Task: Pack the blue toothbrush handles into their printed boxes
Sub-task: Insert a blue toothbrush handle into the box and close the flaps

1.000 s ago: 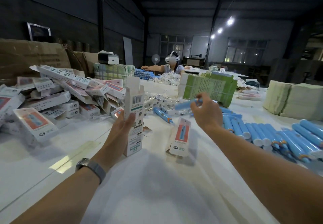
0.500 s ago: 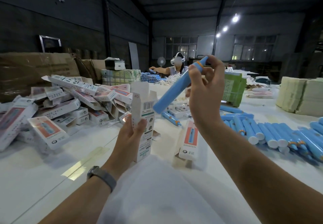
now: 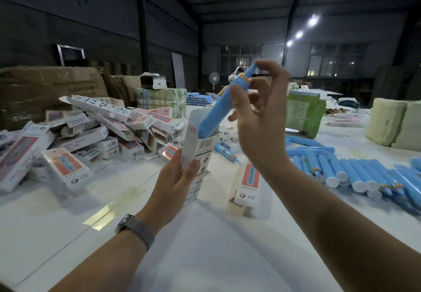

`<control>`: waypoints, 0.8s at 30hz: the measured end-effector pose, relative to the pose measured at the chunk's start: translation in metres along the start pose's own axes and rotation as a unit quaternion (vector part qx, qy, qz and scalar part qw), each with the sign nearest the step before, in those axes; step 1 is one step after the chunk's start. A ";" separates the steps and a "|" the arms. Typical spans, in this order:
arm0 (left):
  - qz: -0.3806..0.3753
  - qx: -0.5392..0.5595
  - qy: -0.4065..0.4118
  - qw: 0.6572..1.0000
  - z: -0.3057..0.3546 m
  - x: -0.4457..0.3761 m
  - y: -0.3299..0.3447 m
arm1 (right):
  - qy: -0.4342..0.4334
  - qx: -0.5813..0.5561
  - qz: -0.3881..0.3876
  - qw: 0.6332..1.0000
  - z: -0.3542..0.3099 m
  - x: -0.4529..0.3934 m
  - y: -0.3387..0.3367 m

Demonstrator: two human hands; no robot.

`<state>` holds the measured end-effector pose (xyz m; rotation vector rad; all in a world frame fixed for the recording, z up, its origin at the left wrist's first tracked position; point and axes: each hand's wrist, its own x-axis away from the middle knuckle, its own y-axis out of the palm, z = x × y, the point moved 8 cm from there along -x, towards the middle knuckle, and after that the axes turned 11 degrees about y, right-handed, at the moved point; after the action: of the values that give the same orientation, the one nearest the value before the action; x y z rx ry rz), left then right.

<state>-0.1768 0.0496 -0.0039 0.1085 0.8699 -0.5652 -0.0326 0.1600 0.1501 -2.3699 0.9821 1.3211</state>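
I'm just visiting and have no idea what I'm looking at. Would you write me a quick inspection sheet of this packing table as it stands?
Surface: white table, a strip of yellowish tape on it.
Job's things: blue toothbrush handle, lower end inside the open printed box; loose blue handles lie at right.
Clutter: heap of printed boxes at left; one box stands behind the hands; green bundle; pale stack.
Hands: left hand grips the open box; right hand pinches the handle's upper part with its fingers.
Cables: nothing seen.
Surroundings: dim warehouse, cardboard cartons, fan, ceiling lights.
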 end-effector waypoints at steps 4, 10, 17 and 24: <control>0.005 -0.016 0.007 1.000 0.002 -0.001 -0.004 | 0.012 0.025 -0.014 1.000 0.004 -0.001 0.006; 0.016 -0.181 0.040 0.982 0.017 -0.001 -0.004 | 0.051 0.088 -0.084 0.991 0.018 0.004 0.016; 0.042 -0.192 0.057 0.979 0.028 -0.001 -0.008 | -0.002 0.179 -0.089 0.980 0.021 0.027 0.035; 0.041 -0.230 0.070 0.970 0.030 -0.001 -0.008 | -0.063 0.251 -0.046 0.965 0.029 0.046 0.034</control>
<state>-0.1604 0.0342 0.0177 -0.2393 1.1086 -0.2690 -0.0577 0.1301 0.0993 -1.9018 1.0110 1.0237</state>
